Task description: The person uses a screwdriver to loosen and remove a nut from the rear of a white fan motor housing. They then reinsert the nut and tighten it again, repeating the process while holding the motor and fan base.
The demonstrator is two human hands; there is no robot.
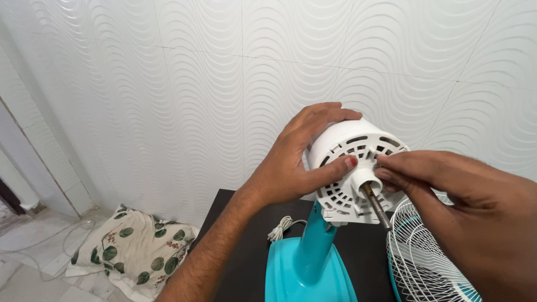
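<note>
Left hand (291, 162) wrapped over white fan motor (352, 168), grip holding its housing, right hand (447, 184) from 3 o'clock, fingertips pinched narrow just above metal shaft (376, 206), teal stand (313, 246) at 6 o'clock

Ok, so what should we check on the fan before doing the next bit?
1. Left hand steadying the white motor housing: ok.
2. Right hand fingertips at the hub, by the metal shaft: ok.
3. Shaft bare, no blade on it: ok.
4. Teal stand upright on the dark table: ok.
5. White wire grille close beside the shaft, might snag: not ok.
6. White power cord unplugged: cannot tell.
</note>
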